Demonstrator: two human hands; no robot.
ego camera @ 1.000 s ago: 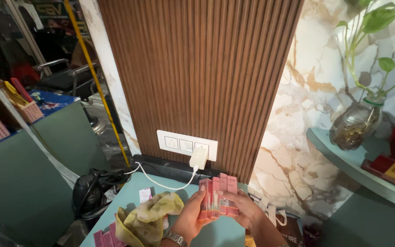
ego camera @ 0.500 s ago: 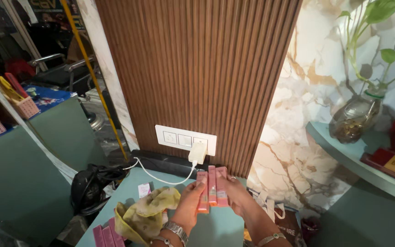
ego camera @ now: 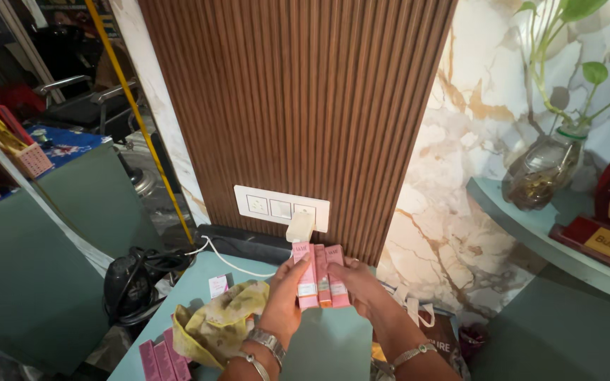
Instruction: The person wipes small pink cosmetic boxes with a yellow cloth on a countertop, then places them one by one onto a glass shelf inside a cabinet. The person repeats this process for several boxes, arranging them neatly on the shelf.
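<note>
Pink cardboard boxes [ego camera: 318,275], three slim ones held upright side by side, sit at 12 o'clock from the wrists, just above the teal surface [ego camera: 333,346]. The left hand [ego camera: 282,296] and right hand [ego camera: 361,289] each have their grip closed on the bundle's outer sides. They look light, stiff, crushable and smooth; flank pressure keeps them aligned. A yellow cloth [ego camera: 213,326] lies at 9 o'clock.

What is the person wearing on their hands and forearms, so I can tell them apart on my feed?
Both forearms are bare, with no sleeves and no gloves in view. The left hand has two silver-coloured metal bangles at the wrist, one of them broader. The right hand has one thin silver-coloured bangle at the wrist and what looks like a small ring on one finger, too small to describe.
</note>
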